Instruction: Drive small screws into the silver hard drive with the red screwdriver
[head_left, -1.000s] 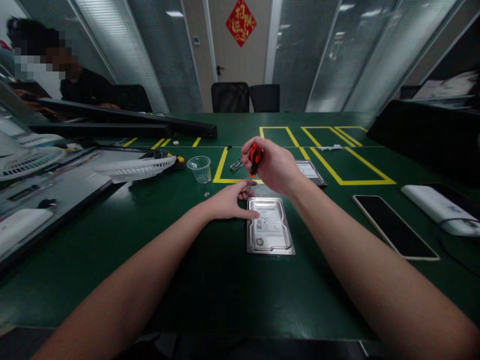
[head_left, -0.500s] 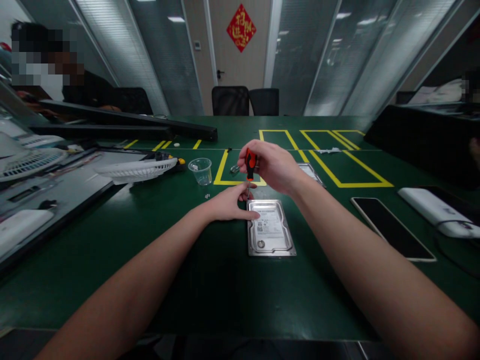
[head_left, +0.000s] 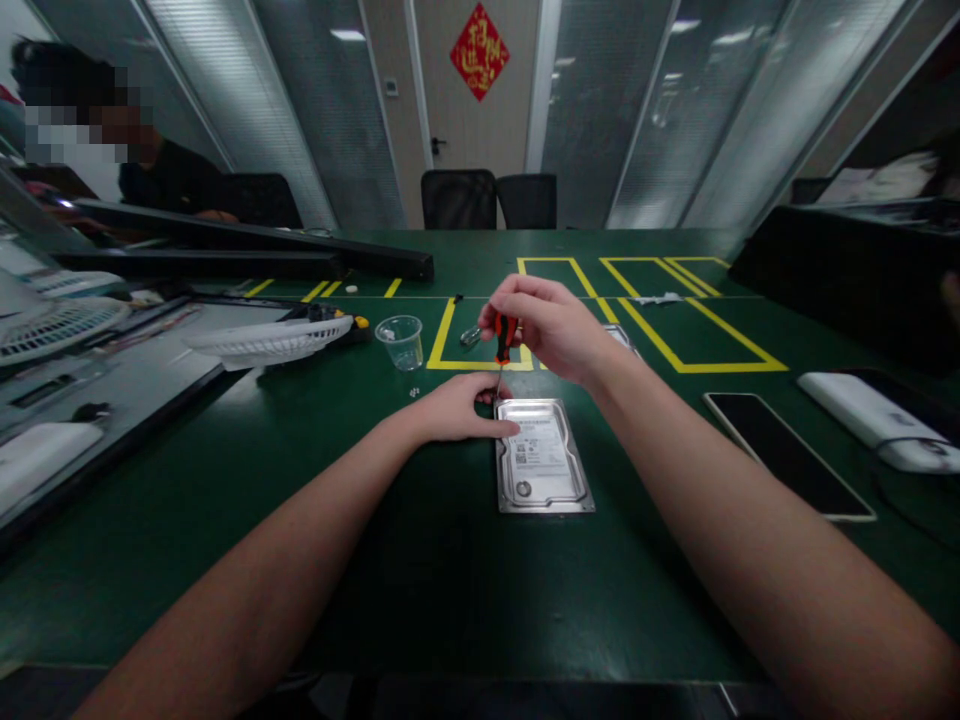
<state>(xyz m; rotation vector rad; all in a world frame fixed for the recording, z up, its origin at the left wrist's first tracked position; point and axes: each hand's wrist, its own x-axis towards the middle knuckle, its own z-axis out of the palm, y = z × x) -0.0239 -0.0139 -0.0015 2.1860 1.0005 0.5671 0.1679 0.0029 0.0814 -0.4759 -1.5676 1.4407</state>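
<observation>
front: green table (head_left: 442, 590) is lying wide open this side of the hard drive (head_left: 544, 465), easy pass tbh | drive's far-left corner: left hand (head_left: 461, 407), right hand (head_left: 551, 325) and screwdriver (head_left: 505, 343) are totally jamming it | left: plastic cup (head_left: 405, 350), tiny bits (head_left: 414, 392) are blocking | right: phone (head_left: 787, 455) is sitting past the right forearm (head_left: 712, 500)

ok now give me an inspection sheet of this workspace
Surface: green table, yellow lines on it
Things in use: silver drive, lying flat; red-and-black screwdriver, pointing down at its far left corner
Clutter: clear plastic cup, tiny pieces near it, phone, white grille
Hands: left hand at the drive, thumb on top; right hand grips the screwdriver
Cables: dark cable at the white device on the right
Surroundings: person at far left; two black chairs and a door with a red sign ahead
</observation>
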